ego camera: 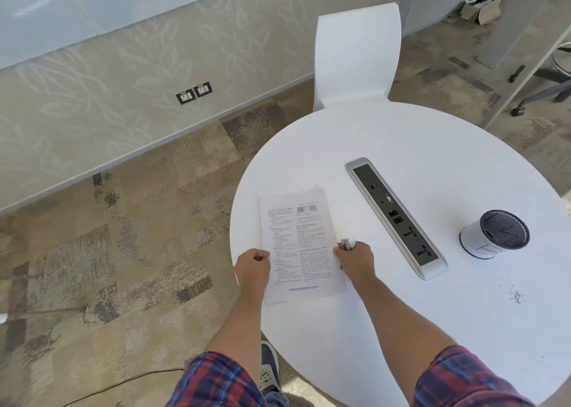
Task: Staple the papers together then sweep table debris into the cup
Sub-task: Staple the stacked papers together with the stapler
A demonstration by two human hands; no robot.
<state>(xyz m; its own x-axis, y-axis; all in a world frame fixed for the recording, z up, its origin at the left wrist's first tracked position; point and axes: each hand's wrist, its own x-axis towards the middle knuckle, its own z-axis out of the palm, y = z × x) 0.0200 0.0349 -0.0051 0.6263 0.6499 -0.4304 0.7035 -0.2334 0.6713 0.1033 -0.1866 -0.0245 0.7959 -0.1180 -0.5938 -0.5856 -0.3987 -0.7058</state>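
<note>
The right hand (pixel 355 260) is curled shut at the right edge of the papers (pixel 299 246), with a small silver-and-white thing poking up out of the fist, most likely the stapler (pixel 348 243), though too little of it shows to be sure. Whether the same fingers also pinch the sheet edge cannot be told. The left hand (pixel 253 266) is closed at the opposite, left edge of the papers, thumb on top, so it seems to be pinching or steadying the stack there.

The papers lie flat on the round white surface (pixel 401 329), near its left rim, printed side up and with the top edge pointing away from the person. The upper sheet sits slightly askew of what is beneath, as a faint second outline shows at the far corner.

Further right, a long socket strip (pixel 397 216) is set into the surface, and beyond it stands the cup (pixel 494 233), upright and well apart from the papers. A small scatter of debris (pixel 517 297) lies on the surface near the right rim, nearer the person than the cup.

The stapling step looks to be in hand and not yet done: no staple can be made out in the sheets. The next move would call for squaring the sheets, bringing the stapler's mouth over a corner while the left hand keeps the stack from sliding, and pressing. The debris has not been swept up, so that part is wholly to come.
</note>
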